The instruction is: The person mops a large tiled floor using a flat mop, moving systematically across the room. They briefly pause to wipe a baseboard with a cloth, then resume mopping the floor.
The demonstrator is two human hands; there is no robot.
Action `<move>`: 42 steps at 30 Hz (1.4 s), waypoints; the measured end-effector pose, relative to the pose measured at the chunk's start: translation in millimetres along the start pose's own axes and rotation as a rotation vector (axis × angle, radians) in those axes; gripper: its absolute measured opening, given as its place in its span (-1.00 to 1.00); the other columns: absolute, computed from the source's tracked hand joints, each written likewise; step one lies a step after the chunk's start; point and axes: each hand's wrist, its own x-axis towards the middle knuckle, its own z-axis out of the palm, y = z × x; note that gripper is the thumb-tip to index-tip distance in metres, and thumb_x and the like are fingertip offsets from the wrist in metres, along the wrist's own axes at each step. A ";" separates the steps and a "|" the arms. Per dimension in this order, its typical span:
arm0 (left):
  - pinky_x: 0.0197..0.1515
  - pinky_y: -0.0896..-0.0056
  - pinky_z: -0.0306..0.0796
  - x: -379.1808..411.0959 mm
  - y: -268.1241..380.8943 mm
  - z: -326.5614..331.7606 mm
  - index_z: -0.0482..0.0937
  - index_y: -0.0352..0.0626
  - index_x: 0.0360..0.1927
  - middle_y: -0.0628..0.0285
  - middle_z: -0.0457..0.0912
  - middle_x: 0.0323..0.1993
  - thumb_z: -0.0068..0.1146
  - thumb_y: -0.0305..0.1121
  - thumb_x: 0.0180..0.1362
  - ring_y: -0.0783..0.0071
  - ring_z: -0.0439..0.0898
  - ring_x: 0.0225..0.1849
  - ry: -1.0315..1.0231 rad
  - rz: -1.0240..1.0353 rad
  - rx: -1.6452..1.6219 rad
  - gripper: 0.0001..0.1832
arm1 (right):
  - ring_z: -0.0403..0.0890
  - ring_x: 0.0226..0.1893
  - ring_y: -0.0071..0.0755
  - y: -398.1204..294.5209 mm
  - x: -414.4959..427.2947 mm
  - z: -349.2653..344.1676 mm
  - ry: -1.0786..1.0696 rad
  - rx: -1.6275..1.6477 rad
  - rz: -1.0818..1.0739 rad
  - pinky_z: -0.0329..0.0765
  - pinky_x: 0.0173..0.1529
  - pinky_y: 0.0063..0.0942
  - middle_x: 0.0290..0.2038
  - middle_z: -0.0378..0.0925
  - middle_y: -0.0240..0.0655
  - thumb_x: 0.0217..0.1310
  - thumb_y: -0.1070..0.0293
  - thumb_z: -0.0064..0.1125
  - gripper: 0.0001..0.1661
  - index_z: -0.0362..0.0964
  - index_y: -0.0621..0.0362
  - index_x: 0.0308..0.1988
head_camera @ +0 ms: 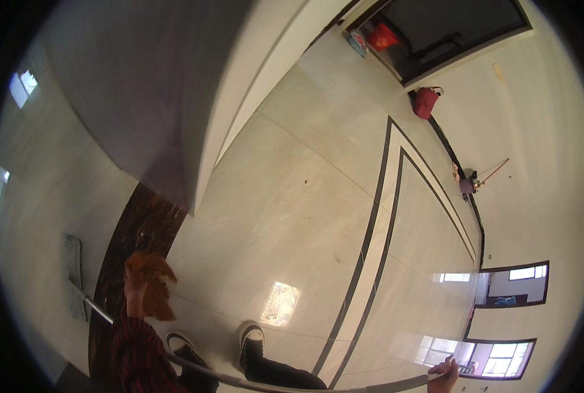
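Observation:
My left hand (135, 287), at the end of a dark red striped sleeve, grips a fluffy orange-brown cloth (158, 294). The cloth hangs over the edge of a dark brown marble threshold strip (125, 236). In the lower right, my right hand (444, 376) is closed around the end of a flat mop's metal pole (395, 383). That pole runs across the bottom of the view and passes behind my left sleeve. At its far end the grey flat mop head (73, 277) lies on the pale floor beyond the threshold.
My dark canvas shoes (252, 339) stand on glossy floor (292, 206) with dark inlaid stripes. A wall corner (208, 147) juts in beside the threshold. Along the far wall are a red bag (425, 103) and a small purple object (467, 185); a red bucket (383, 37) stands by a dark doorway.

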 end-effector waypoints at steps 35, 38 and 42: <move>-0.41 0.43 0.44 -360.2 102.9 -88.6 0.51 -0.28 -0.31 0.17 0.55 -0.47 0.14 -0.22 -0.11 0.41 0.55 -0.45 -0.556 0.058 -0.737 -0.65 | 0.32 -0.55 -0.51 -36.8 -128.4 29.8 0.035 -0.105 0.147 0.39 -0.26 -0.40 -0.57 0.30 -0.43 0.09 0.41 -0.04 -0.92 0.29 0.11 -0.47; -0.48 0.30 0.45 -364.4 182.5 -100.3 0.55 -0.28 -0.44 0.13 0.56 -0.46 0.10 -0.13 -0.09 0.30 0.56 -0.46 -0.657 0.131 -0.493 -0.64 | 0.30 -0.58 -0.53 -27.1 -132.5 16.8 0.085 0.290 0.252 0.40 -0.29 -0.39 -0.60 0.27 -0.46 0.05 0.47 0.00 -0.94 0.28 0.10 -0.47; -0.40 0.35 0.44 -302.9 322.3 -107.7 0.49 -0.21 -0.39 0.18 0.54 -0.42 0.01 -0.19 0.00 0.38 0.54 -0.42 -0.554 0.491 -0.589 -0.73 | 0.31 -0.55 -0.51 -50.3 -139.8 37.0 0.163 0.261 0.333 0.35 -0.27 -0.41 -0.62 0.26 -0.46 0.01 0.51 0.00 -0.93 0.27 0.12 -0.45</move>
